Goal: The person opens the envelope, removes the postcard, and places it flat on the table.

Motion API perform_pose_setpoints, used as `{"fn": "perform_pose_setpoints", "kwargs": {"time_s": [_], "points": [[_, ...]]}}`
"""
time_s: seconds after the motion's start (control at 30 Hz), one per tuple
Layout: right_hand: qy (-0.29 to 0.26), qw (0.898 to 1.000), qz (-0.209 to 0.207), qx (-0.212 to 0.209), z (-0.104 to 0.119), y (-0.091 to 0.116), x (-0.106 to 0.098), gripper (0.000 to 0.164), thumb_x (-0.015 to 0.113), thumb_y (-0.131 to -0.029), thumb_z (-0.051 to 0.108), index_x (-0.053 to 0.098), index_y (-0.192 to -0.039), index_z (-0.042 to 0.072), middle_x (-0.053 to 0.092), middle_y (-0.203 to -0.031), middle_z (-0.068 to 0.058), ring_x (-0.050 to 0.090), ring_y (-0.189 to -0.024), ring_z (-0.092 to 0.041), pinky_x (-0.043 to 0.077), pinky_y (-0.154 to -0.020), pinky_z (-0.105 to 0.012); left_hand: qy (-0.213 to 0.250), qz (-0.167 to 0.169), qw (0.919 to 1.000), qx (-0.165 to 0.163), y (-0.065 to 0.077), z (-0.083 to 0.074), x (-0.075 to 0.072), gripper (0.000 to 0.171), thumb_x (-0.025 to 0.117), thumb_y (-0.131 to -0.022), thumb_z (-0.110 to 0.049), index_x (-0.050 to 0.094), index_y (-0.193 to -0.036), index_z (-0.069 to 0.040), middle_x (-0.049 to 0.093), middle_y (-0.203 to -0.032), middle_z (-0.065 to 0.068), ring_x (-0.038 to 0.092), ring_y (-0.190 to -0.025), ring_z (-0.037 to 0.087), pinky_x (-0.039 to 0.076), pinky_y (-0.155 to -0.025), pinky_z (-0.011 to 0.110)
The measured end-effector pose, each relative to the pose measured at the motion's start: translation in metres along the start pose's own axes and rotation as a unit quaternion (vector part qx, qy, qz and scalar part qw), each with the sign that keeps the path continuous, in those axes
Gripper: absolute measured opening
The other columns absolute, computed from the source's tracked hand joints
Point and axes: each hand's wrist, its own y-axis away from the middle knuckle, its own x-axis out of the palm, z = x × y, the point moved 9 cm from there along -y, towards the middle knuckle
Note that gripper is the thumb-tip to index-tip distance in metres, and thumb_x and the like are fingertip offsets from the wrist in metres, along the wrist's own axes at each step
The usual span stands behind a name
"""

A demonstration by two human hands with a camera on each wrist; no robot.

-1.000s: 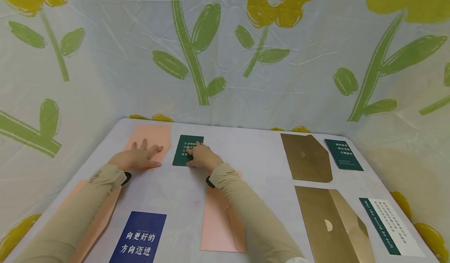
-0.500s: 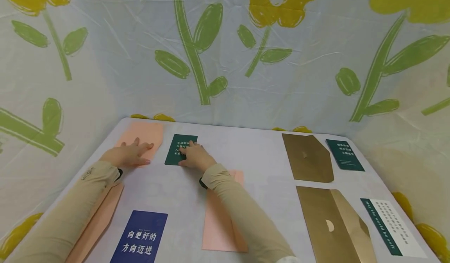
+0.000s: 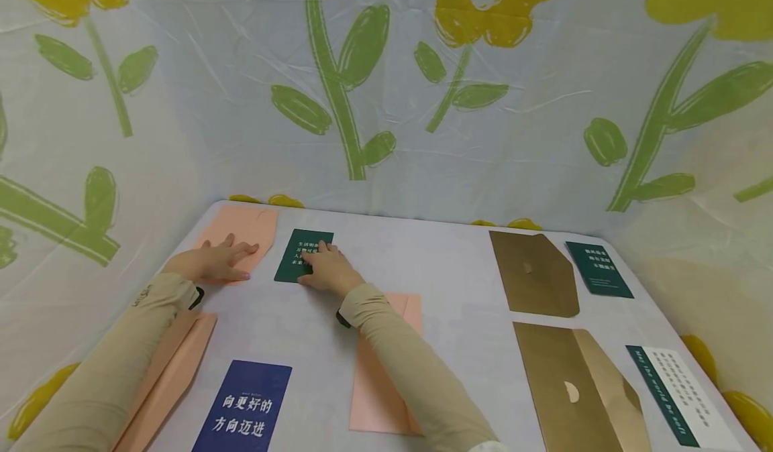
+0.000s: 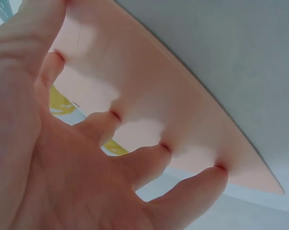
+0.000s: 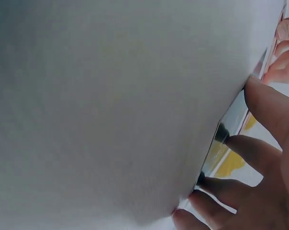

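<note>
At the back left of the table, my left hand (image 3: 213, 263) lies with spread fingers on a pink envelope (image 3: 244, 221). Its fingertips press on the paper of that envelope (image 4: 144, 76) in the left wrist view. To the right of it, a dark green card (image 3: 290, 263) with white printed characters lies flat. My right hand (image 3: 331, 271) rests its extended fingertips on the card's right part and covers some of the print. The right wrist view shows the right hand (image 5: 259, 196) low at the table, seen nearly edge-on with the card.
Nearer me lie a blue card (image 3: 244, 408), a pink envelope (image 3: 181, 365) partly under the left sleeve and another (image 3: 371, 398) under the right sleeve. Two brown envelopes (image 3: 531, 277), a green card (image 3: 598, 267) and a green-and-white card (image 3: 682, 391) lie at the right. A flowered cloth (image 3: 241, 150) hangs behind.
Both hands have slid left across the table, the left hand taking the pink envelope with it and the right hand the green card. The head view has shifted slightly left.
</note>
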Motion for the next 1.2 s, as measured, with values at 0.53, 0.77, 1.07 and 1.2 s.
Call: {"fn": "perform_pose_setpoints", "kwargs": {"time_s": [0.53,0.77,1.07,1.2], "points": [[-0.045,0.993,0.109,0.017,0.003,0.023,0.008,0.063,0.065,-0.094,0.047,0.04,-0.151,0.04,0.014,-0.166,0.001,0.015,-0.151,-0.02,0.031,-0.113,-0.052,0.016,0.0,0.9999,0.006,-0.003,0.002,0.001,0.08,0.066,-0.094,-0.04,0.027,-0.151,0.002,0.003,-0.149,0.048,-0.002,-0.139,0.061,-0.006,-0.105,0.076],[-0.023,0.994,0.103,0.013,0.009,0.022,0.008,0.065,0.065,-0.094,0.047,0.037,-0.153,0.04,0.013,-0.166,0.0,0.014,-0.151,-0.022,0.031,-0.113,-0.051,0.009,-0.003,1.0,0.001,-0.001,0.002,0.0,0.08,0.065,-0.095,-0.041,0.027,-0.151,0.002,0.003,-0.149,0.049,-0.001,-0.139,0.062,-0.004,-0.105,0.075],[-0.035,0.995,0.096,0.005,0.005,0.021,0.009,0.065,0.065,-0.095,0.045,0.036,-0.152,0.042,0.011,-0.166,0.001,0.012,-0.151,-0.021,0.031,-0.112,-0.051,0.006,-0.005,1.0,0.0,-0.002,0.002,-0.001,0.08,0.066,-0.095,-0.04,0.027,-0.151,0.002,0.004,-0.148,0.05,-0.001,-0.138,0.063,-0.004,-0.105,0.076],[-0.041,0.995,0.095,-0.011,0.006,0.022,0.007,0.063,0.064,-0.095,0.043,0.037,-0.152,0.039,0.013,-0.166,0.0,0.013,-0.151,-0.023,0.029,-0.114,-0.05,0.013,0.0,0.9999,-0.002,-0.003,0.003,0.0,0.082,0.065,-0.095,-0.042,0.026,-0.152,0.002,0.003,-0.148,0.049,-0.003,-0.139,0.062,-0.005,-0.105,0.076]]}}
